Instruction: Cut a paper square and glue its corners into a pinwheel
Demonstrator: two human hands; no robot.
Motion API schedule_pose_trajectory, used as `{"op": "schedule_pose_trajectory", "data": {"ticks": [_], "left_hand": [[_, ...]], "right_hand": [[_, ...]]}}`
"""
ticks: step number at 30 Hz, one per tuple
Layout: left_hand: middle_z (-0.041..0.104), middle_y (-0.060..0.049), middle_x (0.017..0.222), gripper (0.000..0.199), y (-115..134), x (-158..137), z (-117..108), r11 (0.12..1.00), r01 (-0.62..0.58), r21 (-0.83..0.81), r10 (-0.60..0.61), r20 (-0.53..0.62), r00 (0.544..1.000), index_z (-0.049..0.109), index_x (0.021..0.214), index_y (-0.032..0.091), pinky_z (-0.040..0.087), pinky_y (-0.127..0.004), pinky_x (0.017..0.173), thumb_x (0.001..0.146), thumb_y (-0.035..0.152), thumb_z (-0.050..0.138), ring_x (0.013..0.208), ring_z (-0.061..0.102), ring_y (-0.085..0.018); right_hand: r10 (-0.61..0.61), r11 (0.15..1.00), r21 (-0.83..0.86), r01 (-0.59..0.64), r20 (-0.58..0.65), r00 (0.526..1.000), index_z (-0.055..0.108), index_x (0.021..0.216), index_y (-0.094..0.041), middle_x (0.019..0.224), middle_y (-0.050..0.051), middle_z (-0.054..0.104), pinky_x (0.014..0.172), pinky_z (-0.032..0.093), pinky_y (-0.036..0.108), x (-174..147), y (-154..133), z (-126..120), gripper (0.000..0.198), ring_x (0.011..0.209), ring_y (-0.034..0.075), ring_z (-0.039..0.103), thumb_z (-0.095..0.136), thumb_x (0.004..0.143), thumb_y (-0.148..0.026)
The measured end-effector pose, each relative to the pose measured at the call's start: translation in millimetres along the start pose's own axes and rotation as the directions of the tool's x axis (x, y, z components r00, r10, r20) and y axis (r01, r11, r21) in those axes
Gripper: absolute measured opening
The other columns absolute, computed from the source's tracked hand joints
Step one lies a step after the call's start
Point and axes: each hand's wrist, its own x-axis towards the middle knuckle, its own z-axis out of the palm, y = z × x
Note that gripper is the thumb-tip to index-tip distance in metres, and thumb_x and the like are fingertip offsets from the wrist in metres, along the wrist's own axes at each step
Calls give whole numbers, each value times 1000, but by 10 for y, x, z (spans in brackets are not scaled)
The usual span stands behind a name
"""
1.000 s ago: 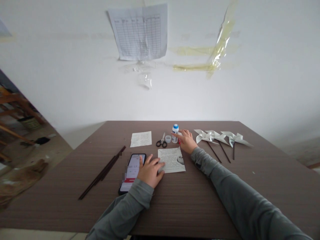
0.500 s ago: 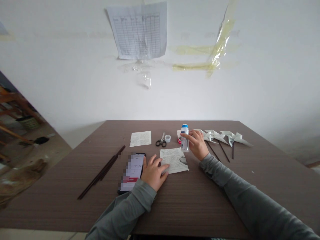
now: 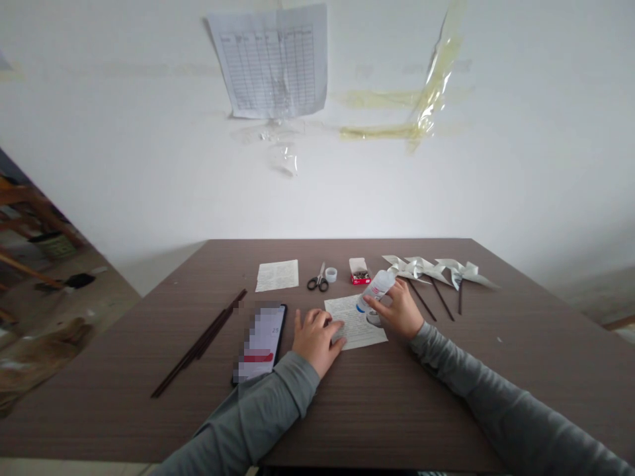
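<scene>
My right hand grips a translucent white glue bottle, tipped so that its blue cap points down and left over a printed square of paper. Whether the cap touches the sheet I cannot tell. The fingers of my left hand are spread, with the fingertips resting at the left edge of that square. Just behind the bottle stands an opened red-and-white box of small metal pieces, perhaps pins. Left of my left hand lies a phone with its screen lit.
Black-handled scissors lie beside a small round white container. Another paper square sits at the back. Several dark sticks lie at the left; paper pinwheels on sticks are at the back right. Behind the table rises a wall.
My right hand has turned the glue bottle from upright to cap-down, uncovering the box. The paper square and my left hand have shifted slightly right.
</scene>
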Motion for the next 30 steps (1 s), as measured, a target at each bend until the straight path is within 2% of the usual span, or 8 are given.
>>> {"op": "schedule_pose_trajectory", "data": {"ticks": [4, 8, 11, 14, 20, 25, 30], "left_hand": [[91, -14, 156, 40, -19, -5, 73, 1000, -21, -1, 21, -46, 999, 97, 153, 32, 43, -94, 152, 115, 21, 89, 161, 74, -45], [92, -14, 155, 42, -52, -10, 128, 999, -46, 12, 47, -99, 994, 97, 155, 32, 46, -90, 152, 116, 23, 88, 160, 78, -46], [90, -16, 166, 41, -32, 11, 106, 1000, -17, 12, 18, -59, 998, 98, 152, 32, 47, -94, 150, 113, 24, 91, 166, 76, -49], [84, -15, 180, 42, 2, 28, 58, 1000, -5, 2, 5, -13, 1000, 97, 154, 33, 42, -97, 151, 113, 24, 90, 178, 68, -52], [84, -12, 183, 44, 11, 31, 22, 1000, 10, -4, -10, 8, 1000, 96, 159, 33, 35, -95, 156, 116, 25, 88, 183, 65, -52], [84, -12, 183, 44, -25, 41, 44, 1000, -4, -2, 4, 12, 1000, 94, 161, 33, 35, -97, 155, 118, 26, 88, 182, 66, -50], [83, -11, 184, 45, -34, 50, 45, 1000, -6, 16, 5, 29, 1000, 93, 163, 34, 35, -97, 155, 119, 29, 87, 183, 65, -50]], "right_hand": [[-24, 998, 56, 21, 51, 998, 84, 93, -29, 102, 8, 90, 121, 68, 57, 6, -50, 94, 35, 108, 35, 86, 89, 116, -54], [-55, 997, 62, 53, 25, 998, 83, 93, -29, 106, 8, 90, 124, 67, 60, 4, -84, 172, 34, 115, 36, 87, 94, 112, -54], [-79, 994, 78, 77, 14, 997, 83, 92, -29, 109, 10, 89, 124, 65, 62, 6, -128, 193, 34, 119, 38, 85, 93, 113, -53], [-117, 989, 93, 115, 17, 993, 83, 91, -30, 104, 8, 86, 122, 65, 62, 16, -170, 188, 35, 115, 38, 83, 91, 114, -54], [-120, 991, 66, 120, -9, 993, 74, 83, -30, 99, 9, 81, 124, 63, 65, 52, -147, 160, 46, 108, 37, 79, 87, 117, -59], [-143, 987, 86, 138, 48, 989, 79, 90, -29, 107, 9, 84, 125, 63, 66, 51, -170, 151, 36, 115, 38, 80, 90, 115, -53], [-136, 990, 48, 134, 43, 990, 78, 87, -30, 102, 8, 81, 127, 63, 66, 57, -166, 169, 35, 113, 38, 79, 93, 112, -49]]}}
